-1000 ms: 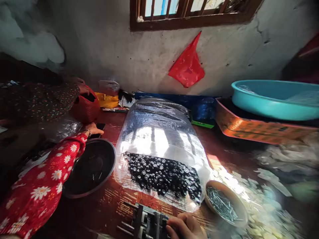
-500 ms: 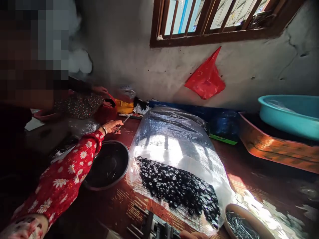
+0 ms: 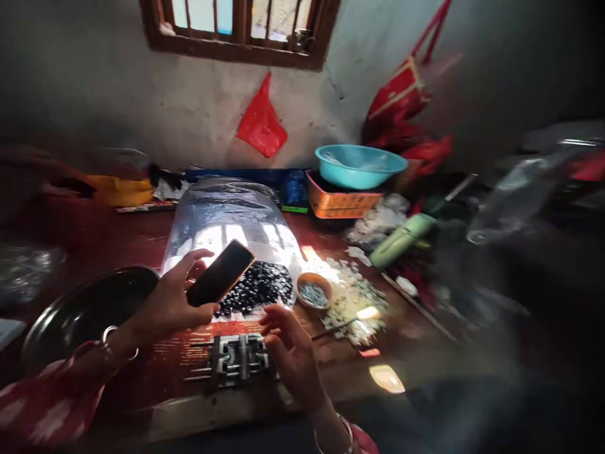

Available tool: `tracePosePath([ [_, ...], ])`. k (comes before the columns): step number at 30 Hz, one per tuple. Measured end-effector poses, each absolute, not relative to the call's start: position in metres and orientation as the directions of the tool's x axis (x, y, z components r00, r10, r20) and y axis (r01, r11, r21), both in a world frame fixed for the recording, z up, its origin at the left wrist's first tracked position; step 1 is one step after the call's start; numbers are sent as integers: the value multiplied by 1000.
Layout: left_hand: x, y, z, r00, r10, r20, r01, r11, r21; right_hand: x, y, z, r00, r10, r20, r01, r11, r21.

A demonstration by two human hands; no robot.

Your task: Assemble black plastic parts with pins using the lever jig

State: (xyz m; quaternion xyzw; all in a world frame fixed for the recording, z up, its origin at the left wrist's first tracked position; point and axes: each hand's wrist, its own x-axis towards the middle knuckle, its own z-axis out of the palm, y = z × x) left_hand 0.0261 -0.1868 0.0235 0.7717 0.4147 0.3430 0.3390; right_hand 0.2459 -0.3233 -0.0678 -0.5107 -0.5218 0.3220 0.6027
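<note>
Head view, left to right, I log the black basin (image 3: 85, 309) at the frame's left, with little room beside it. Left hand (image 3: 167, 299) grips a phone (image 3: 220, 272) above the clear plastic bag of black buttons (image 3: 222, 230). Right hand (image 3: 290, 353) hangs open, fingers loosely curled, just beside the metal jig (image 3: 239, 360), near the table edge (image 3: 212, 408).

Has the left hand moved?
Yes: the left hand went from beyond the black basin to its right, holding a phone over the bagged black buttons.

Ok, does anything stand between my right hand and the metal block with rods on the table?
Nothing visible does: the right hand is directly beside the right end of the metal block.
</note>
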Motion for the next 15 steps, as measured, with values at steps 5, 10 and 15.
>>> tracePosePath([
  [5,90,-239,-8,545,718,433,421,-681,599,248,-322,-58,289,915,281,-193,343,-919],
  [10,146,-269,-31,588,469,659,358,-881,308,267,-349,-59,504,827,250,-202,394,-897],
  [15,199,-283,-50,601,202,773,361,-932,-37,299,-372,-68,671,715,195,-149,388,-910],
])
